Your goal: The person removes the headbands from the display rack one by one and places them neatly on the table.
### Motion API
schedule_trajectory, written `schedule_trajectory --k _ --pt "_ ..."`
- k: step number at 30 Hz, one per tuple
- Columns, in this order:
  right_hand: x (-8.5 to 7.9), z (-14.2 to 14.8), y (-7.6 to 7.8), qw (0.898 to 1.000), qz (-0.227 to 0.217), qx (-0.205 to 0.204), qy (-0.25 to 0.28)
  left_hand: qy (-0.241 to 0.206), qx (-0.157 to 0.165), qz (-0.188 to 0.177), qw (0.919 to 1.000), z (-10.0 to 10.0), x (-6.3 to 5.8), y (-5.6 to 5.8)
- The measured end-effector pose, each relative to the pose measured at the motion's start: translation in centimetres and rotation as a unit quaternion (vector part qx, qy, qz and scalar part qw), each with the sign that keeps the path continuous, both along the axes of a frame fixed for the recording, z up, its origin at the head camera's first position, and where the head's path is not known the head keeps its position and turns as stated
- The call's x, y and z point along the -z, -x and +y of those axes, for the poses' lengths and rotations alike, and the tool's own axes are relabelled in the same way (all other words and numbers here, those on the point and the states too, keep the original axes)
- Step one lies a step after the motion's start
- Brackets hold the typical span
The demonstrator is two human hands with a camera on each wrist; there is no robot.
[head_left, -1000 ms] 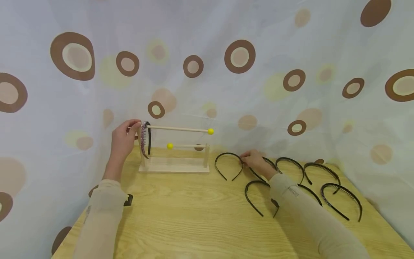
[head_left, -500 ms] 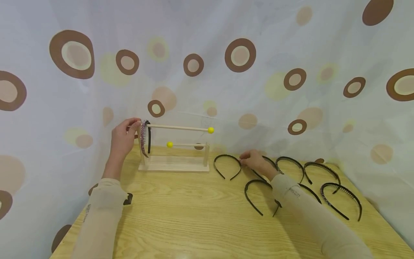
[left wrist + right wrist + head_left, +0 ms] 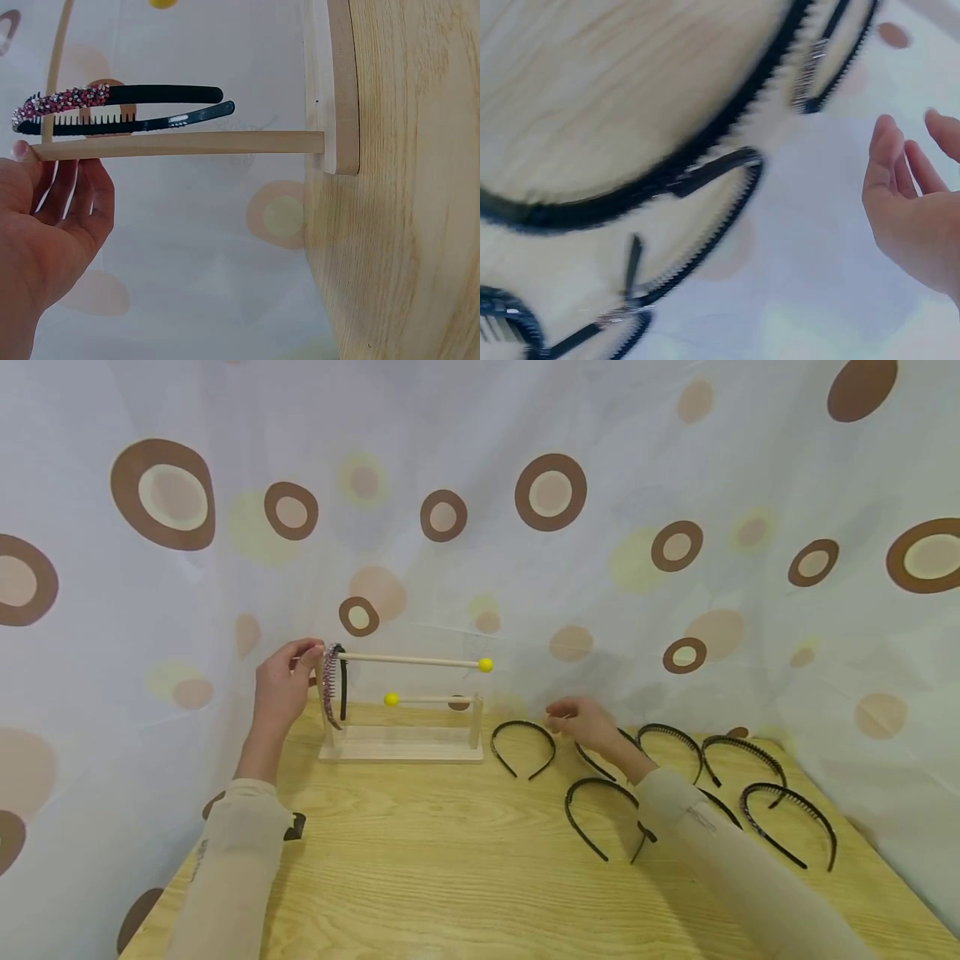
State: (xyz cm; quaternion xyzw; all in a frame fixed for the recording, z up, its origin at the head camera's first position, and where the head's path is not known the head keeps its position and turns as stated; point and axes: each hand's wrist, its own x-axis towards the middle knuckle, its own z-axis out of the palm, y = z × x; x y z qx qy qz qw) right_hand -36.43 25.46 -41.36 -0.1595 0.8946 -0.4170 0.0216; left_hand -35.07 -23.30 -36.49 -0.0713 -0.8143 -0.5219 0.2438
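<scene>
My left hand grips the top of the left post of a wooden headband stand, as the left wrist view also shows. Against that post hangs a black toothed headband with pink and silver beads, looped over the upper rod. At the right, my right hand is raised over the table with nothing in it. Its thumb and fingers are apart in the right wrist view. Just left of that hand lies a thin black headband, not touched by it.
Several black headbands lie on the wooden table at the right, among them one with a beaded side. My right forearm partly covers some. Yellow balls cap the stand's rods. A spotted curtain hangs close behind.
The right hand was by the right side of the leftmost loose headband, which shifted slightly left; now that hand has lifted away from it. The left hand stays on the post.
</scene>
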Motion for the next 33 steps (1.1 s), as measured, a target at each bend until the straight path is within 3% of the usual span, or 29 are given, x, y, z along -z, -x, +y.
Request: schedule_trajectory --k 8,13,18,25,29,33 --pt "-3.0 -5.1 -2.7 0.995 0.056 0.007 0.083 -0.012 0.002 -0.009 0.9999 -0.5 0.1 0.5" --pt "-3.7 -8.8 -3.6 0.99 0.069 -0.019 0.119 -0.021 0.005 -0.009 0.9997 -0.3 0.8 0.6" --pt "-2.9 -13.5 -4.0 0.984 0.054 -0.072 0.155 -0.021 0.001 -0.008 0.9997 -0.4 1.5 0.6" --pt "-1.6 -20.8 -4.2 0.97 -0.009 -0.141 0.196 -0.025 0.003 -0.017 0.9995 -0.5 1.0 0.4" --pt "-1.0 -24.4 -4.1 0.966 -0.027 -0.132 0.222 -0.022 0.004 -0.013 0.9997 -0.5 0.5 0.4" --pt "-0.2 -27.5 -4.2 0.966 -0.017 -0.088 0.243 -0.026 0.004 -0.005 0.9997 -0.3 0.1 0.5"
